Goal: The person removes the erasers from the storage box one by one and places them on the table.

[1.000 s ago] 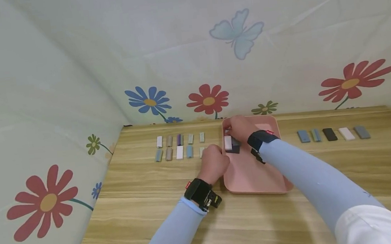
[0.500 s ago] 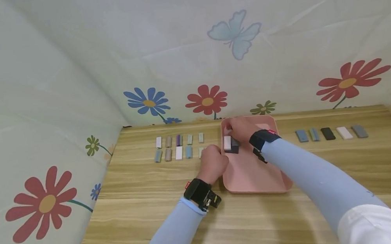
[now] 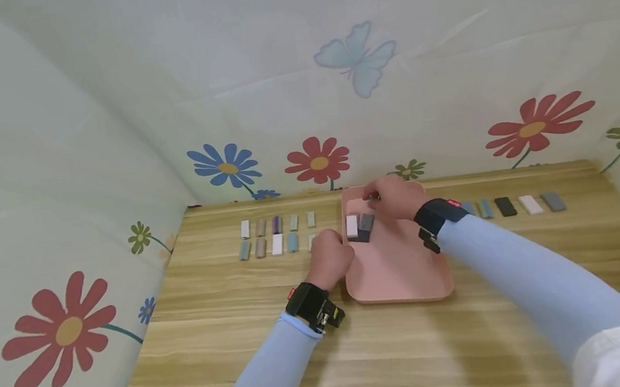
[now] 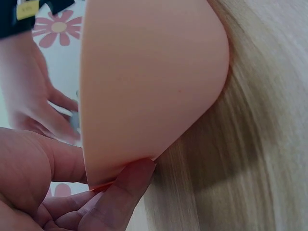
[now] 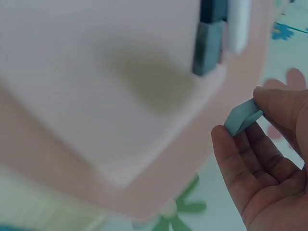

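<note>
My left hand [image 3: 328, 258] pinches the left wall of the pink tray [image 3: 399, 275]; in the left wrist view its thumb and fingers [image 4: 118, 202] lie on either side of the rim. Over the tray's far part, my right hand [image 3: 398, 197] holds a small teal block, which looks like an eraser [image 5: 240, 117], between thumb and fingertips. Inside the tray, at its left side, a white eraser [image 3: 352, 225] and a grey one [image 3: 367, 221] lie close together with a dark one [image 3: 360, 237] partly under them.
Two rows of small eraser-like blocks, among them a white one [image 3: 277, 244], lie left of the tray. To the right runs another row with a black block [image 3: 505, 206] and a grey one [image 3: 553, 201]. A flower-printed curtain [image 3: 256, 99] stands behind the wooden table [image 3: 216, 327].
My right hand has drawn back to the right from the tray's far left corner, with the teal eraser between its fingers. The left hand keeps its hold on the rim. The head view has shifted slightly.
</note>
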Demonstrator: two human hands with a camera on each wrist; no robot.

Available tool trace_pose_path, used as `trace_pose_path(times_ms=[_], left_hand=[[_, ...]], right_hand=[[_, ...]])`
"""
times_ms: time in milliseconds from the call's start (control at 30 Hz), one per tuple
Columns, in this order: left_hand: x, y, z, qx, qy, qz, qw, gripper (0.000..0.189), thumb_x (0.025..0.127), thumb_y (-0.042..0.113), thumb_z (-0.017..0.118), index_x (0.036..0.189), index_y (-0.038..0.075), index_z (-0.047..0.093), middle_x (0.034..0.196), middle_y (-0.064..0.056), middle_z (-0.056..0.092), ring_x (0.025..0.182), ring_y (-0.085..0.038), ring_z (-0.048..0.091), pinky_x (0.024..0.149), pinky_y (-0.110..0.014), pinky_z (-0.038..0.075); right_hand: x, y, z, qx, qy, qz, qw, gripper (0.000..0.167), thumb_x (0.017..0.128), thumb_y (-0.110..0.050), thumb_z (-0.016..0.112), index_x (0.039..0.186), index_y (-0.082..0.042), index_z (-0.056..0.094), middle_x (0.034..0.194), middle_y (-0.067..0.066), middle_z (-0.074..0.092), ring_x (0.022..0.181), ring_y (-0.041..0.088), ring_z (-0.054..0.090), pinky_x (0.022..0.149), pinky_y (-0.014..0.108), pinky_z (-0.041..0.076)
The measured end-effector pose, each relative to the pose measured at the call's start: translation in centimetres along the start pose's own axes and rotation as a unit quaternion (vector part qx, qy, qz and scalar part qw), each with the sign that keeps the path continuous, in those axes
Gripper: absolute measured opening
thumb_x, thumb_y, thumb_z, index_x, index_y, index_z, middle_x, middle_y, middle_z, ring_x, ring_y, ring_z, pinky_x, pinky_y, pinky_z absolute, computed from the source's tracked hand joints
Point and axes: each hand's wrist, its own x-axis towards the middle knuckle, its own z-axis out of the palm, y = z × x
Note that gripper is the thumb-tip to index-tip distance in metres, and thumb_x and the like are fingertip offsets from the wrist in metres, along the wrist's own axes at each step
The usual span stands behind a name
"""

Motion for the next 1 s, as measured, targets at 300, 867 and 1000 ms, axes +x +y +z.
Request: trace_pose_path(times_ms=[300, 867, 1000], left_hand=[[-0.2, 0.4, 0.2, 0.004, -0.009, -0.013, 0.9999, 0.026, 0.086, 0.012, 0.054, 0.060, 0.010, 0.057, 0.054, -0.001, 0.052, 0.046, -0.016, 0.054, 0.037, -0.025, 0.037], [-0.5, 1.1, -0.2, 0.003, -0.023, -0.047, 0.9986, 0.026, 0.088, 0.012, 0.053, 0.063, 0.009, 0.059, 0.056, -0.002, 0.051, 0.048, -0.017, 0.054, 0.037, -0.025, 0.036], [-0.5, 1.2, 0.0, 0.001, -0.024, -0.046, 0.9987, 0.025, 0.087, 0.012, 0.053, 0.063, 0.009, 0.059, 0.056, -0.002, 0.050, 0.048, -0.018, 0.054, 0.036, -0.025, 0.036]], right_hand=[[-5.2, 4.0, -5.5, -0.022, 0.044, 0.002, 0.9988, 0.026, 0.089, -0.018, 0.060, 0.111, -0.006, 0.066, 0.104, 0.013, 0.066, 0.091, 0.025, 0.061, 0.076, 0.041, 0.050], [-13.5, 10.9, -4.2, 0.013, 0.029, 0.127, 0.9915, 0.022, 0.081, -0.016, 0.067, 0.095, 0.001, 0.070, 0.098, 0.021, 0.068, 0.076, 0.023, 0.063, 0.063, 0.037, 0.050], [-13.7, 11.2, -3.3, 0.007, 0.031, 0.149, 0.9884, 0.020, 0.079, -0.017, 0.069, 0.091, -0.001, 0.071, 0.093, 0.017, 0.069, 0.072, 0.022, 0.059, 0.060, 0.034, 0.046]])
